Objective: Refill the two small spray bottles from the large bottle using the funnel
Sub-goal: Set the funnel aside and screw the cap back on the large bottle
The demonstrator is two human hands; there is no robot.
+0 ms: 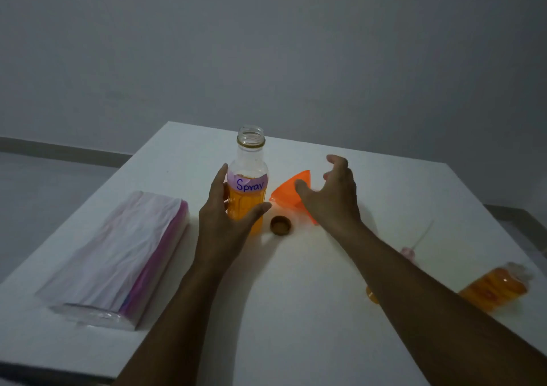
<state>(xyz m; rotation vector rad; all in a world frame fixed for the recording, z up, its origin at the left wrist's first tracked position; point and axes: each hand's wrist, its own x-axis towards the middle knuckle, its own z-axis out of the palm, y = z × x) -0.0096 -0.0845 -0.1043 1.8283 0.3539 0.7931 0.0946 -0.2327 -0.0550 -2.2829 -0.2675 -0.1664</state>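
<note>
Orange liquid half-fills the uncapped large bottle (pixel 250 161), upright on the white table (pixel 296 297), with the left hand (pixel 220 217) cupped loosely round it, fingers straight (contact unclear). The right hand (pixel 334 196) hovers spread and empty over the orange funnel (pixel 288 192), which lies on its side just beside the bottle. A brown cap (pixel 280 225) sits in front; a small spray bottle (pixel 494 291) lies at far right.
</note>
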